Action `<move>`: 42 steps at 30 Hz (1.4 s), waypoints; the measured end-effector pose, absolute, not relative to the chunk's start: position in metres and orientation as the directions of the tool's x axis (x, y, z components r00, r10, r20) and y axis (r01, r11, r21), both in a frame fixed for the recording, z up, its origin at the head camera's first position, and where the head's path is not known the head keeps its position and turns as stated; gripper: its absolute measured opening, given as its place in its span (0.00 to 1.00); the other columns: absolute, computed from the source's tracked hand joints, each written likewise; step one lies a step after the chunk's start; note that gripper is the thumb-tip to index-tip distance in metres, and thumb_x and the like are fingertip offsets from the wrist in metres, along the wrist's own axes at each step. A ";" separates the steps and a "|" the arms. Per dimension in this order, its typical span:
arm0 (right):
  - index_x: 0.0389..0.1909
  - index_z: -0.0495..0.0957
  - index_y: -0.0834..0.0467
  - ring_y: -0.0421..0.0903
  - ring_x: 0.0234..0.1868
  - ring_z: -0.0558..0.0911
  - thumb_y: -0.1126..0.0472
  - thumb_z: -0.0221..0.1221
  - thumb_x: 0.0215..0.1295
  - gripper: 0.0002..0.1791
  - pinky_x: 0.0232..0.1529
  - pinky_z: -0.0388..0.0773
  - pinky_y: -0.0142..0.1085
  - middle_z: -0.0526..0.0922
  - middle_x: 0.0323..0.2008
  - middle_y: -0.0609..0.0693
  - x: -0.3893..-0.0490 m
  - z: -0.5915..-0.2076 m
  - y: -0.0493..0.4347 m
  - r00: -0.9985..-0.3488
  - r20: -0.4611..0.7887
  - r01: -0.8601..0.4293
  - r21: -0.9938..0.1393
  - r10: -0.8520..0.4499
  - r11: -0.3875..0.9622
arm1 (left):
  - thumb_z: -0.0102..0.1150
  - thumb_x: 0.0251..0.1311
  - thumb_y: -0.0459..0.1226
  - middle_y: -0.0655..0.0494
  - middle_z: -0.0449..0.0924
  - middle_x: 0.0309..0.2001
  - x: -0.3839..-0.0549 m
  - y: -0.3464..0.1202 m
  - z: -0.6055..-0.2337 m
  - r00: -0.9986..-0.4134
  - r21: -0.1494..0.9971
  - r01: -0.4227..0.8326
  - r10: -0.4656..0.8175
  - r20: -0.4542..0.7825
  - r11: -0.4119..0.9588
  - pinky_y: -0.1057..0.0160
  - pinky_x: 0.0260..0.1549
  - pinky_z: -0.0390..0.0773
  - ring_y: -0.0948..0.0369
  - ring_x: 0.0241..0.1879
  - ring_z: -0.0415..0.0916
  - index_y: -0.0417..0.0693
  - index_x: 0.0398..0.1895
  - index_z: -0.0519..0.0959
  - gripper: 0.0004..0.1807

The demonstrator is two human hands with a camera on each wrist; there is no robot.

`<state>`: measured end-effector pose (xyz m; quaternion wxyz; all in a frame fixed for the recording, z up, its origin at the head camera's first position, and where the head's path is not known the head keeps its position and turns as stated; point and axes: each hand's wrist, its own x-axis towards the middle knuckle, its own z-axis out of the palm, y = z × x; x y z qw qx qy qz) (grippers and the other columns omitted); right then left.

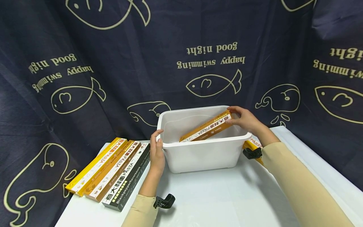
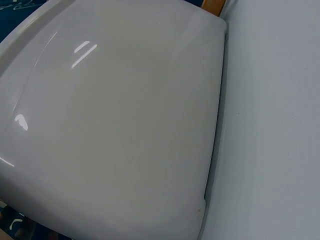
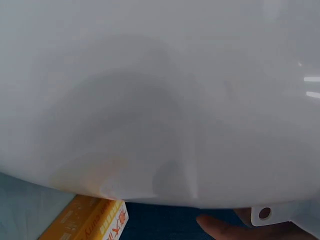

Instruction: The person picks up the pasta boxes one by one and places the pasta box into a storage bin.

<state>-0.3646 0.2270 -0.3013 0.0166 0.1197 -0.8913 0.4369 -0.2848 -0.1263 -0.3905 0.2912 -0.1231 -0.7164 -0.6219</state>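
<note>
A white plastic bin (image 1: 201, 157) stands upright on the table, its wall filling most of both wrist views. My left hand (image 1: 157, 154) grips the bin's left rim, fingertips over the edge. Inside the bin, a brown-orange pasta box (image 1: 208, 128) leans at a slant, its right end raised near the rim. That upper end is held between the thumb and fingers of my right hand (image 1: 244, 120). The box's lower end is hidden behind the front wall. In the right wrist view, only part of the right hand (image 3: 222, 229) shows, beyond the bin's edge.
Left of the bin, a yellow pasta box (image 1: 97, 165), a brown one (image 1: 113, 170) and a black one (image 1: 129, 178) lie side by side. Another yellow box (image 1: 252, 145) lies right of the bin, partly covered by my right arm. A dark patterned curtain (image 1: 158, 78) hangs behind.
</note>
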 end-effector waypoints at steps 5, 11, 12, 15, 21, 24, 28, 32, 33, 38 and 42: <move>0.74 0.60 0.61 0.61 0.78 0.57 0.59 0.65 0.65 0.39 0.76 0.54 0.55 0.65 0.72 0.63 -0.364 -0.302 0.227 -0.967 0.153 -0.248 -0.761 -0.205 0.600 | 0.33 0.69 0.46 0.47 0.63 0.71 -0.285 -0.127 -0.390 -0.805 0.823 0.535 -0.179 0.565 0.191 0.41 0.66 0.57 0.45 0.69 0.61 0.50 0.67 0.66 0.26; 0.74 0.60 0.61 0.61 0.78 0.55 0.58 0.62 0.68 0.37 0.75 0.56 0.56 0.63 0.74 0.61 -0.361 -0.303 0.227 -0.970 0.152 -0.237 -0.757 -0.189 0.609 | 0.33 0.69 0.47 0.47 0.62 0.72 -0.285 -0.127 -0.391 -0.806 0.822 0.535 -0.174 0.566 0.193 0.38 0.67 0.56 0.42 0.71 0.59 0.50 0.67 0.66 0.26; 0.74 0.60 0.60 0.61 0.78 0.55 0.57 0.62 0.68 0.37 0.75 0.56 0.56 0.63 0.74 0.61 -0.360 -0.303 0.227 -0.971 0.151 -0.234 -0.759 -0.186 0.608 | 0.33 0.69 0.47 0.47 0.62 0.72 -0.285 -0.127 -0.391 -0.806 0.823 0.535 -0.175 0.565 0.194 0.38 0.67 0.56 0.43 0.71 0.59 0.50 0.67 0.66 0.26; 0.74 0.61 0.60 0.61 0.78 0.55 0.56 0.62 0.69 0.36 0.75 0.57 0.57 0.63 0.75 0.60 -0.359 -0.303 0.228 -0.972 0.151 -0.230 -0.761 -0.179 0.606 | 0.33 0.69 0.47 0.48 0.62 0.72 -0.284 -0.127 -0.390 -0.808 0.825 0.534 -0.173 0.563 0.187 0.39 0.67 0.56 0.45 0.70 0.59 0.50 0.67 0.66 0.26; 0.72 0.63 0.60 0.62 0.78 0.54 0.55 0.61 0.69 0.34 0.75 0.57 0.56 0.63 0.74 0.60 -0.357 -0.304 0.228 -0.974 0.151 -0.225 -0.761 -0.171 0.608 | 0.33 0.69 0.47 0.48 0.62 0.71 -0.285 -0.127 -0.391 -0.812 0.828 0.532 -0.170 0.559 0.181 0.40 0.67 0.56 0.47 0.70 0.60 0.50 0.67 0.66 0.26; 0.71 0.64 0.61 0.62 0.78 0.55 0.56 0.61 0.69 0.33 0.75 0.57 0.56 0.63 0.74 0.61 -0.357 -0.304 0.229 -0.973 0.158 -0.230 -0.764 -0.171 0.603 | 0.33 0.70 0.47 0.48 0.63 0.71 -0.285 -0.127 -0.391 -0.810 0.826 0.534 -0.171 0.561 0.180 0.40 0.66 0.57 0.48 0.69 0.61 0.49 0.67 0.66 0.26; 0.72 0.64 0.60 0.62 0.78 0.55 0.54 0.60 0.70 0.33 0.74 0.58 0.56 0.62 0.75 0.60 -0.356 -0.304 0.229 -0.975 0.143 -0.215 -0.781 -0.168 0.587 | 0.33 0.70 0.47 0.47 0.63 0.71 -0.284 -0.127 -0.391 -0.808 0.824 0.538 -0.170 0.564 0.177 0.41 0.66 0.58 0.48 0.68 0.62 0.49 0.66 0.66 0.26; 0.73 0.63 0.59 0.63 0.78 0.54 0.52 0.59 0.71 0.33 0.74 0.58 0.58 0.59 0.76 0.60 -0.353 -0.304 0.229 -0.978 0.125 -0.198 -0.796 -0.165 0.572 | 0.33 0.70 0.46 0.47 0.63 0.71 -0.285 -0.127 -0.391 -0.808 0.824 0.538 -0.170 0.564 0.176 0.40 0.67 0.57 0.48 0.69 0.61 0.49 0.67 0.65 0.26; 0.73 0.63 0.58 0.63 0.78 0.54 0.52 0.58 0.72 0.33 0.73 0.58 0.59 0.58 0.77 0.60 -0.352 -0.305 0.230 -0.979 0.124 -0.194 -0.799 -0.160 0.570 | 0.33 0.70 0.46 0.47 0.63 0.71 -0.285 -0.127 -0.391 -0.808 0.825 0.538 -0.171 0.563 0.175 0.40 0.67 0.57 0.48 0.69 0.61 0.49 0.67 0.65 0.26; 0.73 0.63 0.56 0.63 0.78 0.55 0.51 0.56 0.73 0.31 0.72 0.59 0.61 0.55 0.78 0.60 -0.348 -0.306 0.230 -0.984 0.127 -0.177 -0.819 -0.128 0.546 | 0.33 0.70 0.46 0.47 0.63 0.71 -0.285 -0.127 -0.391 -0.809 0.825 0.537 -0.170 0.563 0.176 0.40 0.66 0.57 0.47 0.69 0.61 0.49 0.67 0.65 0.26; 0.73 0.64 0.55 0.64 0.77 0.57 0.51 0.56 0.73 0.31 0.71 0.61 0.61 0.54 0.78 0.59 -0.342 -0.305 0.230 -0.983 0.140 -0.182 -0.840 -0.120 0.512 | 0.33 0.69 0.46 0.47 0.63 0.71 -0.285 -0.127 -0.391 -0.804 0.821 0.542 -0.174 0.569 0.177 0.40 0.66 0.57 0.47 0.69 0.61 0.49 0.67 0.66 0.26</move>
